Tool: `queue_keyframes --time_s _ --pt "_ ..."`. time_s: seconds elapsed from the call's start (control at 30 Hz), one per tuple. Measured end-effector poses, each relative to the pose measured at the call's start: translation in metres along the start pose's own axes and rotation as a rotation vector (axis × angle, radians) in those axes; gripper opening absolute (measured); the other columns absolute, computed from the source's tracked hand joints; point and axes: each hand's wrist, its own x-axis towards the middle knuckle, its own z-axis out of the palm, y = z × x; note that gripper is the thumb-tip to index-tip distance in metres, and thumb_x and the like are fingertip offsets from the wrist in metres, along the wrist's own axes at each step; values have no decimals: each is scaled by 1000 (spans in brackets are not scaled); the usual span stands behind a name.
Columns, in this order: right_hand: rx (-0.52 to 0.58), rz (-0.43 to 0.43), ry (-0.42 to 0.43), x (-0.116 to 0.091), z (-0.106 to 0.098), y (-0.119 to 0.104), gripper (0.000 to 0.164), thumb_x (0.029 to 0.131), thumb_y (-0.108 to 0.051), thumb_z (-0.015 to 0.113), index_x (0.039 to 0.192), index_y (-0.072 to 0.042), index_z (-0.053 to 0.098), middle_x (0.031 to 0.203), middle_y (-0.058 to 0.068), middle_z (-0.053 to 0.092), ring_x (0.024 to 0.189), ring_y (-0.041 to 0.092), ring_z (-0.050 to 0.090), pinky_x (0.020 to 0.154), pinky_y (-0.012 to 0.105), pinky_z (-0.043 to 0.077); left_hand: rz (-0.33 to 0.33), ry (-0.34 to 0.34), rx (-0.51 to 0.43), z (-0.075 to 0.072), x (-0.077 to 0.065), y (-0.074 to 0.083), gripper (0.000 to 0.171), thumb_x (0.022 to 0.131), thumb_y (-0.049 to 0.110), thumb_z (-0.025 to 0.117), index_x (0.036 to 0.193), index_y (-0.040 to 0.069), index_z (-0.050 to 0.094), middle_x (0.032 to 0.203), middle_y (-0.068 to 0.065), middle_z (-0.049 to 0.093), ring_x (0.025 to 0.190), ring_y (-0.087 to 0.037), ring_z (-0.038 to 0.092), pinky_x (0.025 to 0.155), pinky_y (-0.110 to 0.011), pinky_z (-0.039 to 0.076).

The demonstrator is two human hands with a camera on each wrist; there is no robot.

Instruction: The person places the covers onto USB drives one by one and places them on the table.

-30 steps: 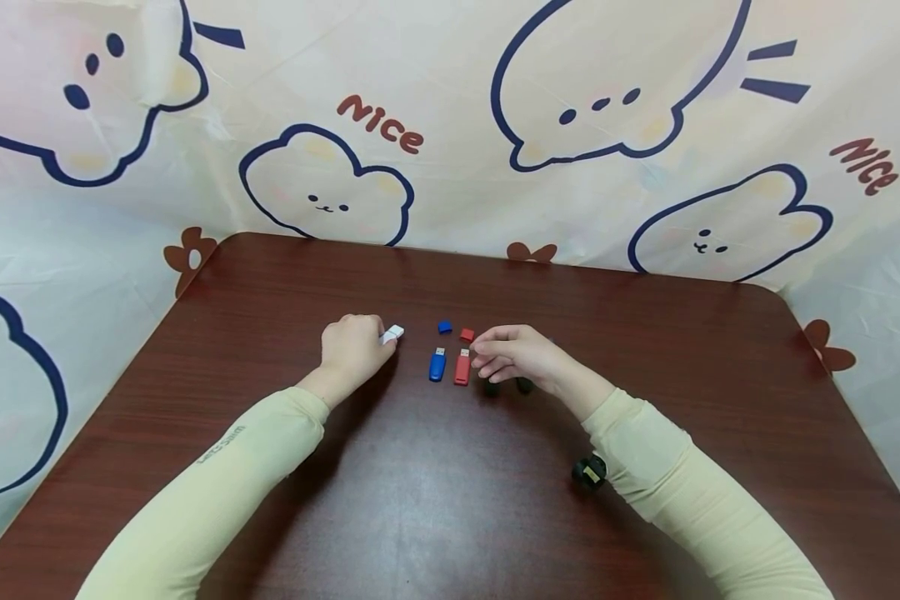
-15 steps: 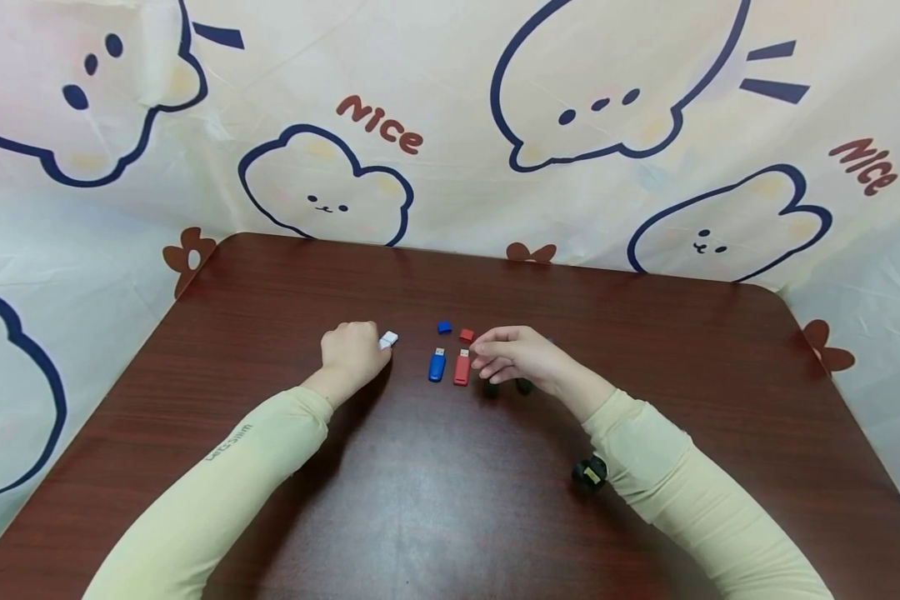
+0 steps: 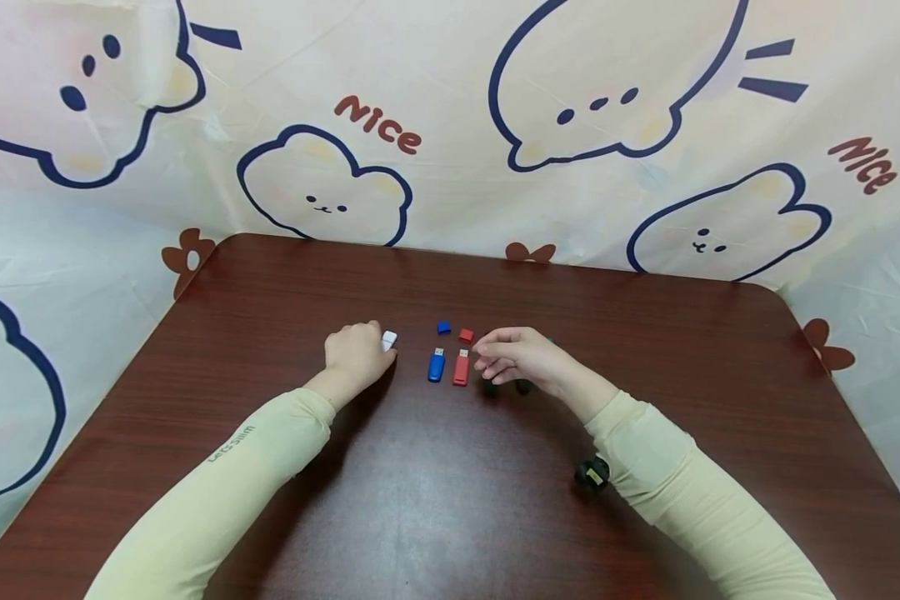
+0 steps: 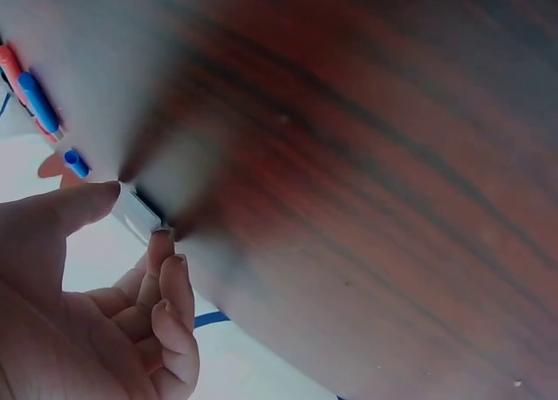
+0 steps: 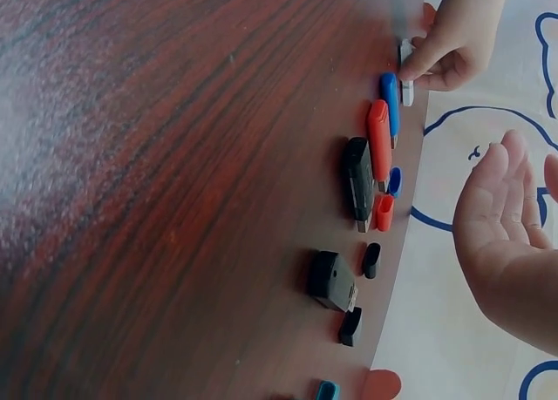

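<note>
My left hand (image 3: 357,358) pinches a white USB stick (image 3: 389,340) between thumb and fingertips, low over the table. In the left wrist view the stick (image 4: 142,213) shows between the thumb tip and the fingers. To its right lie a blue USB stick (image 3: 436,367) and a red USB stick (image 3: 461,368), metal plugs bare. Their blue cap (image 3: 443,327) and red cap (image 3: 466,335) sit just behind them. My right hand (image 3: 521,360) hovers beside the red stick, fingers loosely bent, holding nothing. It partly hides black USB sticks, seen better in the right wrist view.
The right wrist view shows a slim black USB stick (image 5: 357,182), a chunkier black one (image 5: 331,280), two black caps (image 5: 371,261) and a teal piece (image 5: 327,389) cut by the frame. A small black device (image 3: 592,475) sits by the right sleeve. Printed cloth hangs behind the table.
My left hand has shifted slightly toward me, and the white USB stick came along, turning to point more away from me. The right hand has barely moved.
</note>
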Motion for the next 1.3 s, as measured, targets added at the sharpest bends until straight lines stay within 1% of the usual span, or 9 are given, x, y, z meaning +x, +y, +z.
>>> queue_keyframes --time_s 0.4,0.5,0.6,0.73,0.83,0.93,1.03,1.1,1.3 --pt "5 5 4 -1 -1 2 38 96 -15 51 123 12 48 79 -1 67 68 7 63 67 22 53 -2 -15 -3 0 0 1 34 83 32 62 96 0 60 88 -16 66 78 -30 63 65 -43 49" --pt "8 5 5 -1 -2 2 38 96 -15 51 123 12 48 80 0 67 68 7 62 67 22 53 13 15 16 1 -2 4 40 84 33 63 103 -1 59 96 -18 64 88 -32 60 72 -44 49" --pt "7 3 6 -2 -2 2 38 96 -15 51 123 12 48 80 1 67 68 8 62 67 22 53 51 66 28 2 -5 11 45 84 38 63 104 -2 58 102 -18 61 97 -33 56 80 -46 47" --pt "6 2 7 -2 -1 1 38 96 -15 50 123 12 47 78 -1 67 68 7 62 67 22 53 114 110 12 3 -7 26 44 83 45 64 93 2 59 95 -15 63 93 -31 57 80 -44 46" --pt "10 6 6 -2 -1 1 38 96 -14 50 123 12 47 77 -3 66 68 7 62 66 22 53 145 99 3 7 -7 36 41 83 48 63 84 7 59 87 -11 64 88 -29 59 78 -42 47" --pt "14 8 2 -1 0 1 38 96 -14 50 124 13 46 78 -2 66 68 7 62 66 22 53 148 64 6 12 -5 43 38 83 47 63 81 9 59 86 -9 66 88 -28 61 79 -41 49" --pt "15 8 1 -1 0 1 39 96 -14 49 124 13 46 78 -2 66 68 6 63 66 22 53 137 28 -1 14 -3 46 35 84 45 63 83 10 61 88 -7 67 89 -27 62 78 -41 50" --pt "14 9 3 -1 -1 0 39 96 -14 49 125 13 46 77 -3 66 68 6 62 66 21 52 131 5 -24 14 -3 47 33 84 44 64 84 11 62 87 -6 68 86 -26 64 74 -41 51" --pt "-9 18 28 -1 -4 0 39 96 -15 50 124 12 47 78 -2 67 68 7 62 67 22 52 132 -32 -108 14 -3 46 20 83 32 66 76 14 61 71 0 64 72 -20 63 60 -38 49"
